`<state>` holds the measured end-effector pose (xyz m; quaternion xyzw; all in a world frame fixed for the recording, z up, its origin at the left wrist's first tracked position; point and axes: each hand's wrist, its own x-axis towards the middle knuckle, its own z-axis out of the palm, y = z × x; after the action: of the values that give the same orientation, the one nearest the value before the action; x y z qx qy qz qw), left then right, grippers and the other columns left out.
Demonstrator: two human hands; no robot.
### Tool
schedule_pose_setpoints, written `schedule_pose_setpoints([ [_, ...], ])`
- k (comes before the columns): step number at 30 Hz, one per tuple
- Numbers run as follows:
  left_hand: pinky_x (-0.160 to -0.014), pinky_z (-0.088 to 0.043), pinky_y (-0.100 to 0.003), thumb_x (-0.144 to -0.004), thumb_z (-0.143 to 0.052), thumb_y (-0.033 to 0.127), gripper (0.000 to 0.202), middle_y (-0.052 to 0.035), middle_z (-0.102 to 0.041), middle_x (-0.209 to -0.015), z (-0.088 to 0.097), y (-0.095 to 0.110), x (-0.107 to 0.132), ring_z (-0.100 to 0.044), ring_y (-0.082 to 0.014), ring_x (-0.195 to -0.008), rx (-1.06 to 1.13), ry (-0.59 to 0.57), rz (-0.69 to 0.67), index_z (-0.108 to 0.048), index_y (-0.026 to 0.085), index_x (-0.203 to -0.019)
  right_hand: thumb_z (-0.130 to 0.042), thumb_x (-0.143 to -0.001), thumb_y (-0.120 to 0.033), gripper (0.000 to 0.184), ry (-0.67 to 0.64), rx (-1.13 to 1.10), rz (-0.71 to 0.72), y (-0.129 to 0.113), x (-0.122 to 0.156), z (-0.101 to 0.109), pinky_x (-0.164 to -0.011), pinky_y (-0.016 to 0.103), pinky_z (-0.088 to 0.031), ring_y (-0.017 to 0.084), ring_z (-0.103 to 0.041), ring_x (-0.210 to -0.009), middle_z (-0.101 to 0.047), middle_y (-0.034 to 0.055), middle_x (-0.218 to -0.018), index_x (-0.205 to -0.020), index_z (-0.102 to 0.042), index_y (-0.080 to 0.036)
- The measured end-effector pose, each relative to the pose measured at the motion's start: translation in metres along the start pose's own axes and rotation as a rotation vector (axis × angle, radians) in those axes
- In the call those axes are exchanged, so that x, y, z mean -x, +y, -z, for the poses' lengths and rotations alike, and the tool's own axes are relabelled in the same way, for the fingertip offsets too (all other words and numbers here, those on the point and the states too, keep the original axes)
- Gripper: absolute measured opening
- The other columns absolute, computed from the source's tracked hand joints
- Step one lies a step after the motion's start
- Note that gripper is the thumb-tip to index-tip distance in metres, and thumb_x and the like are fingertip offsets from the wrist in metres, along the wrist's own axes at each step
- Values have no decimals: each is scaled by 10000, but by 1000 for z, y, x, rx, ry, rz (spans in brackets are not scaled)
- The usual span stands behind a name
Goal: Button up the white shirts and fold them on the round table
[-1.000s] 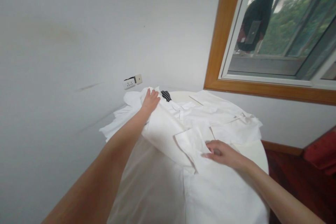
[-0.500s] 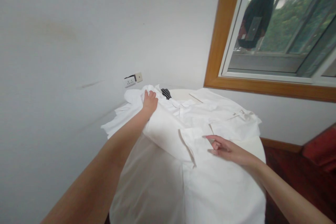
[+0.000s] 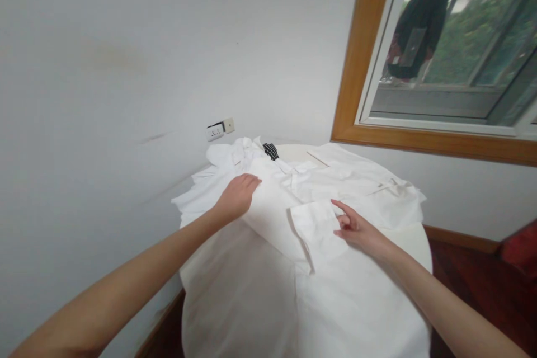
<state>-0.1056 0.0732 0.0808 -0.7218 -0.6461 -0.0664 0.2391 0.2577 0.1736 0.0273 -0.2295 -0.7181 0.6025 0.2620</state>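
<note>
A white shirt [image 3: 356, 302] lies spread on a round table [image 3: 419, 241], which supports it; its sleeve [image 3: 272, 207] slants across to a cuff [image 3: 316, 224]. The left hand's [image 3: 238, 196] bent fingers cover the sleeve, perhaps steadying it, any grip hidden; the right hand's [image 3: 354, 227] finger and thumb stand parted beside the cuff, holding nothing.

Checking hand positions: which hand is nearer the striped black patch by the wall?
The left hand, over the white cloth; the right hand, by the white flap, is farther from the striped black patch.
</note>
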Motion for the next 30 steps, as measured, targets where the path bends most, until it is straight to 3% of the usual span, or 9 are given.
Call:
schedule_pose_setpoints([
  [3, -1036, -355, -390, -732, -441, 59, 502, -139, -553, -1249, -8, 1, 39, -454, -239, -1201, 3, -45, 26, -535, 112, -1222, -721, -700, -300, 802, -30, -181, -18, -10, 5, 2, -674, 243, -450, 124, -574, -714, -614, -12, -848, -1400, -327, -295],
  [6, -1027, -358, -397, -731, -455, 62, 521, -150, -529, -1281, -18, 1, 60, -440, -257, -1214, -53, -93, 35, -511, 104, -1247, -759, -646, -303, 744, -65, -208, 6, -15, 10, 6, -824, 328, -467, 196, -618, -893, -666, 50, -1022, -1322, -452, -264],
  [9, -1007, -360, -398, -796, -427, 75, 466, -149, -515, -1293, -23, 3, 64, -430, -269, -1218, -119, -101, 14, -500, 117, -1254, -727, -699, -348, 488, -136, -87, -34, -15, 15, 15, -867, 363, -466, 228, -625, -927, -683, 80, -1032, -1150, -610, -205],
  [12, -957, -378, -396, -857, -389, 101, 398, -141, -523, -1261, -26, 6, 62, -450, -271, -1175, -154, -79, 10, -509, 149, -1233, -665, -771, -388, 322, -321, 64, -66, -19, 22, 28, -849, 359, -476, 231, -627, -918, -686, 95, -1003, -1005, -687, -168],
  [15, -884, -404, -379, -888, -359, 120, 361, -134, -543, -1188, -30, 9, 60, -486, -256, -1079, -132, -70, 34, -513, 160, -1213, -627, -802, -405, 376, -594, 120, -47, -30, 30, 38, -905, 374, -446, 231, -614, -977, -674, 103, -1021, -1089, -675, -166],
  [18, -796, -418, -378, -896, -331, 128, 357, -134, -559, -1096, -32, 10, 56, -509, -256, -972, -131, -80, 103, -520, 164, -1197, -634, -794, -384, 502, -716, 159, -34, -43, 38, 39, -983, 408, -386, 236, -580, -1072, -652, 102, -1089, -1255, -584, -191],
  [23, -755, -411, -407, -882, -333, 143, 339, -132, -576, -1003, -26, 10, 44, -518, -276, -928, -137, -110, 127, -569, 189, -1121, -558, -853, -404, 280, -665, 291, -20, -51, 44, 33, -954, 414, -407, 245, -585, -1059, -662, 94, -1043, -972, -727, -215],
  [26, -762, -422, -387, -864, -350, 138, 343, -119, -593, -973, -18, 5, 40, -531, -258, -916, -81, -125, 111, -574, 199, -1117, -510, -867, -505, 374, -567, 311, -32, -48, 42, 35, -950, 405, -411, 250, -588, -1047, -668, 105, -990, -868, -730, -203],
  [30, -788, -432, -366, -871, -352, 165, 358, -126, -602, -966, -8, -8, 41, -541, -249, -903, -60, -74, 190, -548, 156, -1170, -511, -838, -581, 431, -458, 285, -47, -41, 35, 39, -979, 422, -386, 270, -555, -1121, -667, 113, -1032, -791, -707, -200],
])
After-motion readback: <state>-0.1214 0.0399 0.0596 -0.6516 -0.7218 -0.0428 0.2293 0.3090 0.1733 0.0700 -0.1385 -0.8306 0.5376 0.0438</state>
